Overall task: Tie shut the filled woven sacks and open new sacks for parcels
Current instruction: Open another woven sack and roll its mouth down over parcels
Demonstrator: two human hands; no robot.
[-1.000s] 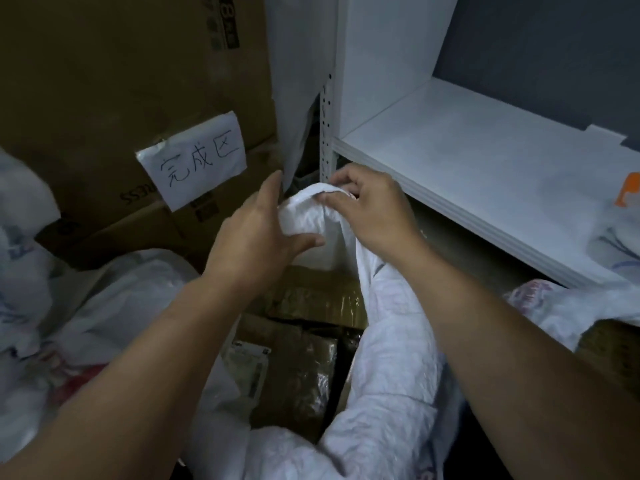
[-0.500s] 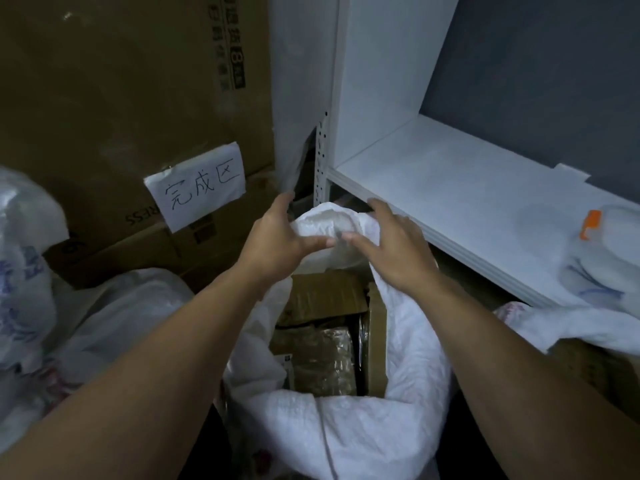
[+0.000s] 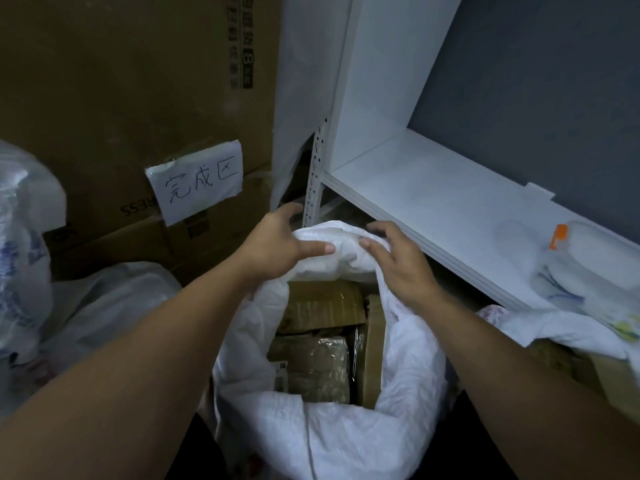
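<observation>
Sack (image 3: 346,441): mouth open, parcels (image 3: 311,368) inside.
Left hand (image 3: 273,244): pinches rim at 11 o'clock, thumb over.
Right hand (image 3: 398,268): fingers hooked over rim at 1 o'clock.

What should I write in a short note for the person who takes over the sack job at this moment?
Left hand: grips the far rim of the woven sack, thumb on top.
Right hand: grips the same rim beside it.
Sack: upright between the arms, beside the white shelf, brown parcels inside.
Done: sack is loaded; its mouth is open.
To do: gather the mouth, tie it shut, then open a new sack.
</observation>
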